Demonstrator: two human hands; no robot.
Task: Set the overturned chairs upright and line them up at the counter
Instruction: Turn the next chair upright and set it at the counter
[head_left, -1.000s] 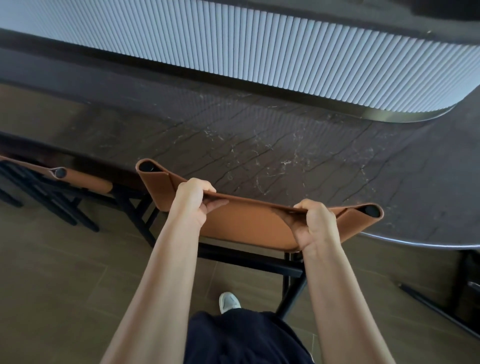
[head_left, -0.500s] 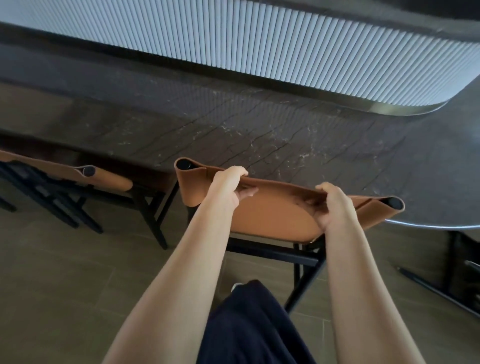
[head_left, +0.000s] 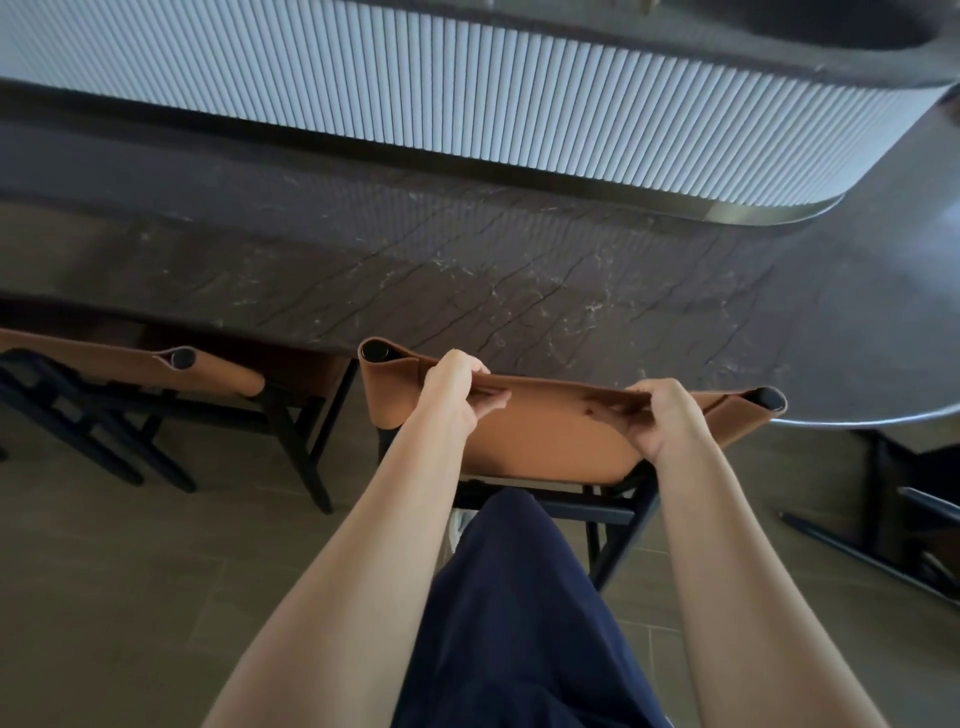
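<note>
Lower centre of the frame: you stand at the dark stone counter (head_left: 467, 270) with a chair (head_left: 618, 525) upright in front of you. Your left hand (head_left: 457, 387) and right hand (head_left: 665, 415) are each clamped on the top edge of its tan back (head_left: 545, 447), fingers curled over the leather and thumbs on the near side. The chair's back sits just beside the counter's rim, its black legs on the tiled floor (head_left: 130, 571).

At middle left a second chair (head_left: 208, 371) is on its feet and tucked to the counter, close beside this one. So two chairs appear righted; this one seems to need only a final squaring and letting go. A dark frame (head_left: 852, 540) at lower right may be another chair to set up, though you cannot tell from here.
</note>
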